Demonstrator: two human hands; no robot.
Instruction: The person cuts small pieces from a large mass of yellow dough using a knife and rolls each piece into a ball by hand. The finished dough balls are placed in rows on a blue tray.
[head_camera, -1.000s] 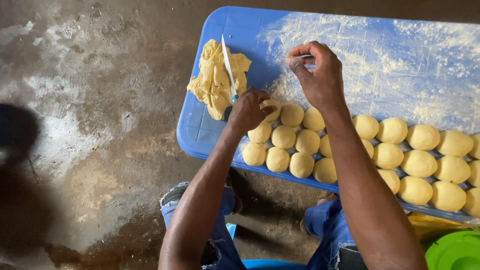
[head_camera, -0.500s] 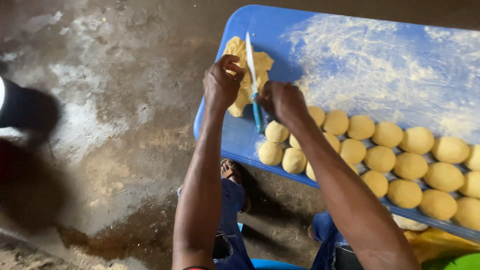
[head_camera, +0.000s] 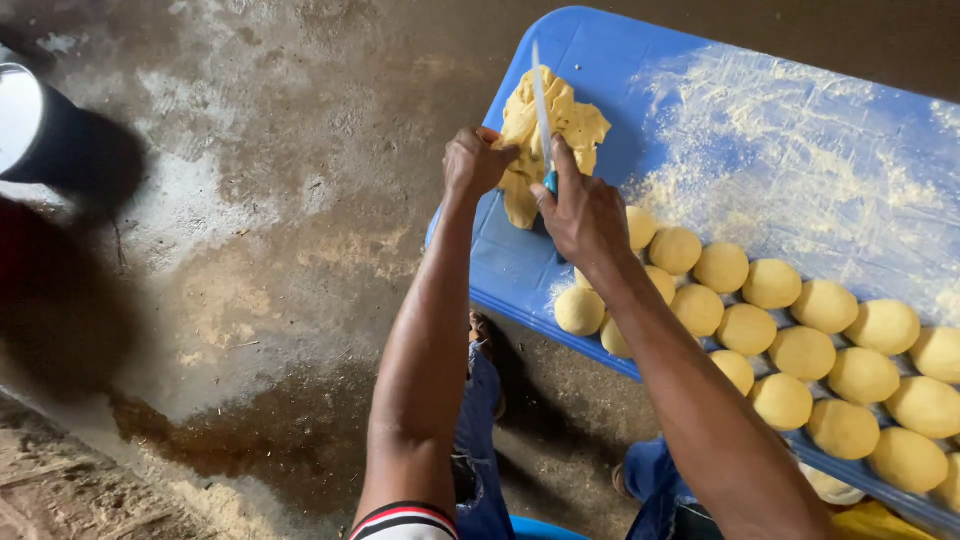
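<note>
A lump of yellow dough (head_camera: 565, 130) lies at the left end of a blue plastic table (head_camera: 600, 60). My left hand (head_camera: 475, 163) pinches the dough's left edge. My right hand (head_camera: 580, 215) grips a knife (head_camera: 541, 100) with a white blade and blue handle, the blade lying across the dough. Several round dough balls (head_camera: 800, 350) sit in rows along the table's near edge, just right of my right hand.
Flour (head_camera: 800, 160) dusts the tabletop behind the balls. The floor (head_camera: 250, 200) is stained concrete. A dark container with a pale top (head_camera: 30, 120) stands at the far left. My blue jeans (head_camera: 480, 440) show below the table.
My right hand has closed on the knife handle and set the blade over the dough. My left hand keeps hold of the dough's edge. The view has shifted left.
</note>
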